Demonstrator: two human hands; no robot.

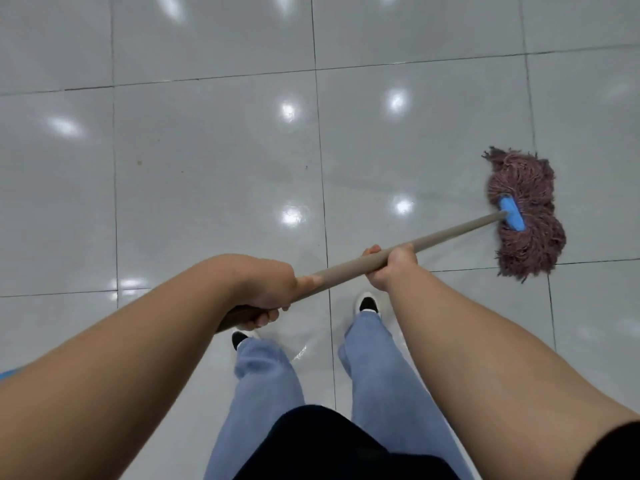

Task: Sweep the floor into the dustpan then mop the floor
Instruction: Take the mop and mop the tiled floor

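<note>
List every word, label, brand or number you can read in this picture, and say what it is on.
None: no readable text anywhere in the head view.
The blue clamp on the mop head shows no lettering, nor do the mop handle, the floor tiles, the jeans or the shoes.

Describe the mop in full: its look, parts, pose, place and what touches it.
The mop has a long beige handle, seemingly wooden, a blue clamp and a shaggy head of reddish-brown yarn. The head lies spread flat on the glossy grey tiled floor, ahead and to the right, across a grout line. The handle slants up and back. The right hand grips mid-handle; the left hand grips its near end.
</note>
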